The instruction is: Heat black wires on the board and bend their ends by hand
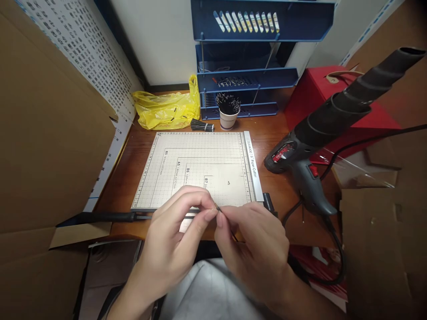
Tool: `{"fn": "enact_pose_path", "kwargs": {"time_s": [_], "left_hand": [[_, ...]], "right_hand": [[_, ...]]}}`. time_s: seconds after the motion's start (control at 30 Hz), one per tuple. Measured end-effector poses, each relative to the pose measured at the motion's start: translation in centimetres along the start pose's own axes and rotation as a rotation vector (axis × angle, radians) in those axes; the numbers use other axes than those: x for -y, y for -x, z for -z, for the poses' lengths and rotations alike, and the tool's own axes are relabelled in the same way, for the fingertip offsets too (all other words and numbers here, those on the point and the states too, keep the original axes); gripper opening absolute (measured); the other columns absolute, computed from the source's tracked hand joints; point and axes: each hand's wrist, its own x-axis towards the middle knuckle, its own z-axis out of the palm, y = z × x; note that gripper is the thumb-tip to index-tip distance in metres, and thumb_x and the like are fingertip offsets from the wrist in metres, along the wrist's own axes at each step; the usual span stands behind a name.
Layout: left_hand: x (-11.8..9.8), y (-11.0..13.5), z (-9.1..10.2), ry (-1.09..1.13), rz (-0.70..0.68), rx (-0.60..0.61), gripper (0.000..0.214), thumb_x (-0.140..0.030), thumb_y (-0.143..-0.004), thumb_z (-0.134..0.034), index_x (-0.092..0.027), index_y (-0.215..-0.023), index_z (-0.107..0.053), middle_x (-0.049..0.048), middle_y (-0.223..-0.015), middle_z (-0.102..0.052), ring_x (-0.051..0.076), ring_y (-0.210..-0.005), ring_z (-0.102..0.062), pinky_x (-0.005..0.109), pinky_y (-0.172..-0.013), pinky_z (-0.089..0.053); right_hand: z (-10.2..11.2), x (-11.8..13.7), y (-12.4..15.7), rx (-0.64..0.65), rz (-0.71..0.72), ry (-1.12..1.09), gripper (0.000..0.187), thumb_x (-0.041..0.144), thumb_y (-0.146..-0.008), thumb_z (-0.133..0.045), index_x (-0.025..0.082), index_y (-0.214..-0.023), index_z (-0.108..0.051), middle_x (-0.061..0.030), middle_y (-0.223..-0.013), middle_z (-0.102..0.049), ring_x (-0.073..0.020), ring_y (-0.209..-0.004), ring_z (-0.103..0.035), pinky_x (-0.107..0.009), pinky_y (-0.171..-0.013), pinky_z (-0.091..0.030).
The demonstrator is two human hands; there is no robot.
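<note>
Over the front edge of the paper cutter (pixel 193 173), my two hands meet fingertip to fingertip. My right hand (pixel 255 240) is closed in a pinch on a thin black wire (pixel 235 236), whose tail shows below the fingers. My left hand (pixel 178 235) pinches with thumb and index finger right beside the wire's dark tip (pixel 218 207). What lies between those left fingertips is too small and covered to make out. A tiny dark scrap (pixel 228 182) lies on the cutter's gridded board.
A heat gun (pixel 310 164) stands at the right, nozzle up, before a red box (pixel 310 84). Behind the cutter are a paper cup (pixel 228 121) of black wires, a tied wire bundle (pixel 202 126), a yellow bag (pixel 160 109) and blue trays (pixel 247 73). Cardboard (pixel 40 133) walls the left.
</note>
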Motion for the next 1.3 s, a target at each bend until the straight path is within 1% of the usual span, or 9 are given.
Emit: {"fn": "enact_pose_path", "kwargs": {"time_s": [0.27,0.33,0.43,0.57,0.73,0.97,1.17,1.23,1.3], "left_hand": [[0.6,-0.4,0.9,0.045,-0.055,0.078,0.013,-0.011,-0.099,-0.059,-0.023,-0.097,-0.061,0.0028,-0.089,-0.063,0.015,-0.084,-0.064,0.027,-0.074,-0.055],[0.6,-0.3,0.9,0.02,-0.061,0.04,0.013,-0.01,-0.098,-0.06,-0.023,-0.096,-0.063,0.0028,-0.088,-0.064,0.015,-0.083,-0.064,0.027,-0.073,-0.055],[0.5,-0.1,0.6,-0.011,-0.036,-0.062,0.015,-0.009,-0.097,-0.061,-0.023,-0.098,-0.065,0.0024,-0.091,-0.066,0.015,-0.086,-0.065,0.025,-0.073,-0.055],[0.1,0.0,0.3,-0.068,-0.042,-0.118,0.017,-0.007,-0.096,-0.063,-0.023,-0.1,-0.066,0.0008,-0.093,-0.067,0.013,-0.089,-0.064,0.023,-0.078,-0.054],[-0.2,0.1,0.4,-0.145,-0.081,-0.112,0.02,-0.004,-0.093,-0.066,-0.023,-0.1,-0.068,0.0001,-0.093,-0.068,0.013,-0.09,-0.064,0.026,-0.08,-0.052],[-0.6,0.1,0.3,-0.177,-0.07,-0.106,0.019,-0.005,-0.092,-0.068,-0.023,-0.098,-0.069,-0.0004,-0.092,-0.07,0.014,-0.088,-0.065,0.028,-0.077,-0.053],[-0.5,0.1,0.1,-0.267,-0.209,-0.166,0.026,0.001,-0.087,-0.072,-0.021,-0.101,-0.071,0.0013,-0.092,-0.072,0.017,-0.09,-0.065,0.033,-0.08,-0.053],[-0.6,0.1,0.1,-0.245,-0.174,-0.159,0.024,0.0,-0.087,-0.071,-0.021,-0.099,-0.071,0.0008,-0.091,-0.072,0.016,-0.09,-0.065,0.032,-0.079,-0.053],[-0.7,0.1,0.2,-0.203,-0.1,-0.144,0.022,-0.002,-0.089,-0.07,-0.023,-0.097,-0.071,-0.0006,-0.091,-0.072,0.014,-0.089,-0.066,0.029,-0.078,-0.054]], "right_hand": [[0.2,0.3,-0.1,0.02,-0.012,-0.052,0.017,0.006,-0.092,-0.058,0.023,-0.09,-0.056,0.0052,-0.062,-0.062,-0.0101,-0.052,-0.05,-0.032,-0.055,-0.037],[0.4,0.2,-0.1,0.03,-0.017,-0.056,0.017,0.007,-0.093,-0.058,0.023,-0.09,-0.057,0.0051,-0.062,-0.064,-0.0104,-0.052,-0.051,-0.032,-0.055,-0.037],[0.5,0.0,-0.3,0.034,-0.01,-0.046,0.017,0.008,-0.094,-0.059,0.024,-0.092,-0.058,0.0028,-0.068,-0.071,-0.0118,-0.054,-0.054,-0.033,-0.056,-0.038],[0.6,-0.3,-0.4,0.046,-0.015,-0.058,0.017,0.008,-0.093,-0.059,0.025,-0.093,-0.059,0.0001,-0.074,-0.075,-0.0138,-0.059,-0.061,-0.034,-0.058,-0.039],[0.6,-0.5,-0.2,0.055,-0.024,-0.066,0.018,0.006,-0.092,-0.06,0.024,-0.093,-0.059,-0.0001,-0.073,-0.073,-0.0142,-0.06,-0.061,-0.034,-0.059,-0.04],[0.7,-0.7,-0.1,0.068,-0.017,-0.058,0.018,0.006,-0.092,-0.06,0.023,-0.093,-0.061,-0.0002,-0.076,-0.074,-0.0144,-0.062,-0.064,-0.034,-0.061,-0.043],[0.7,-0.8,-0.1,0.066,-0.007,-0.053,0.019,0.003,-0.091,-0.061,0.021,-0.094,-0.061,-0.0013,-0.077,-0.074,-0.0141,-0.064,-0.065,-0.033,-0.063,-0.044],[0.7,-0.7,-0.1,0.056,0.0,-0.059,0.019,0.003,-0.092,-0.06,0.021,-0.094,-0.062,-0.0007,-0.076,-0.074,-0.0131,-0.064,-0.064,-0.032,-0.062,-0.044],[0.6,-0.6,-0.3,0.017,0.021,-0.064,0.019,0.001,-0.092,-0.06,0.02,-0.095,-0.064,0.0,-0.075,-0.073,-0.0119,-0.061,-0.062,-0.031,-0.061,-0.043]]}}
